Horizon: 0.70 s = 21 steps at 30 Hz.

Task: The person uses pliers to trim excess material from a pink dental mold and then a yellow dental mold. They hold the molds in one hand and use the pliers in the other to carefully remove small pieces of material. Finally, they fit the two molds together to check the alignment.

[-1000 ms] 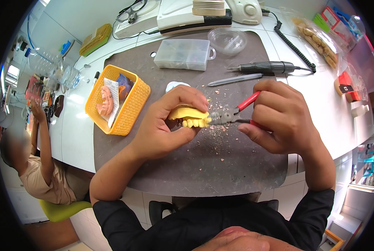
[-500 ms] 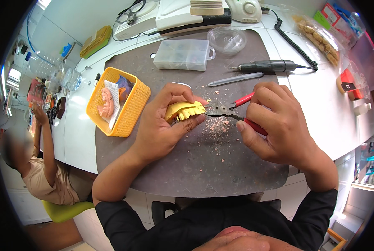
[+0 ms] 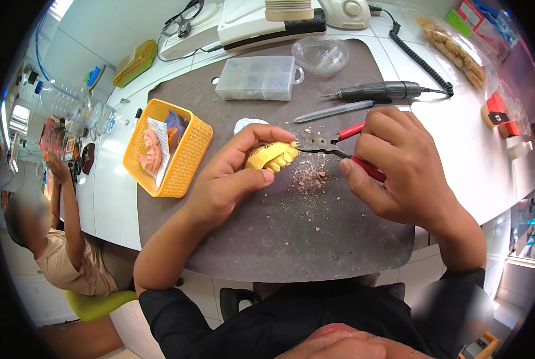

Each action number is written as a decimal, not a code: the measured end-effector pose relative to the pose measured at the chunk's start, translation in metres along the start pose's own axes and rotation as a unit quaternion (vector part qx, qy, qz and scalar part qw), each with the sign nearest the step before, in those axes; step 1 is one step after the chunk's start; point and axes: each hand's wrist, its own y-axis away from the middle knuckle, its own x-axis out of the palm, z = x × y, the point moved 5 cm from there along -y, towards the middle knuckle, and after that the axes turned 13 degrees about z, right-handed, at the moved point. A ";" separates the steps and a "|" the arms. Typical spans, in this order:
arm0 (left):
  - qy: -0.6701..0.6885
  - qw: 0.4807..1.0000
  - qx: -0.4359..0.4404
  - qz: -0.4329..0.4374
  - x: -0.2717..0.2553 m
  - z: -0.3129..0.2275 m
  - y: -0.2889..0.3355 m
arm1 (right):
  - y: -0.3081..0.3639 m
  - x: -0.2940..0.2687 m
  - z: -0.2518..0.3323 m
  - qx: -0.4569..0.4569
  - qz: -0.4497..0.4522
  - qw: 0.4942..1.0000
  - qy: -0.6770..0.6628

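A yellow dental cast (image 3: 271, 157) with a row of moulded teeth sits between the thumb and fingers of my left hand (image 3: 225, 173). My right hand (image 3: 396, 161) is closed round the red handles of a pair of pliers (image 3: 322, 142). The pliers' jaws meet the right end of the cast, close to my left fingertips. Whether the jaws are fully closed there is too small to tell. Pinkish crumbs (image 3: 311, 179) lie scattered on the grey mat (image 3: 267, 239) below the pliers. A pale round piece (image 3: 248, 124) shows just behind my left hand.
Left of my hand stands a yellow basket (image 3: 187, 158) holding a pink dental cast (image 3: 151, 149). Farther back lie a clear compartment box (image 3: 255, 78), a round clear container (image 3: 320, 57), a grey pen (image 3: 333, 112) and a black handpiece (image 3: 381, 91) with a coiled cord. Another person (image 3: 70, 251) sits at left.
The cast has turned in my left hand, showing its teeth at a different angle. The pale round piece behind the hand has come more into view. The pliers are still at the cast's end.
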 end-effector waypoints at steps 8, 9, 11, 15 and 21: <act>-0.221 0.975 0.012 -0.013 0.006 -0.001 -0.002 | 0.001 -0.007 0.004 -0.030 -0.042 0.997 0.054; -0.208 0.978 0.013 -0.017 0.005 0.001 -0.002 | 0.001 -0.007 0.005 -0.039 -0.042 0.997 0.054; -0.182 0.983 0.014 -0.025 0.003 0.009 0.000 | 0.001 -0.006 0.009 -0.055 -0.048 0.996 0.061; -0.212 0.974 0.073 -0.033 0.003 0.008 0.002 | 0.003 -0.007 0.016 -0.069 -0.068 0.991 0.091; -0.238 0.967 0.074 -0.049 0.002 0.007 0.002 | 0.004 -0.009 0.020 -0.077 -0.094 0.987 0.106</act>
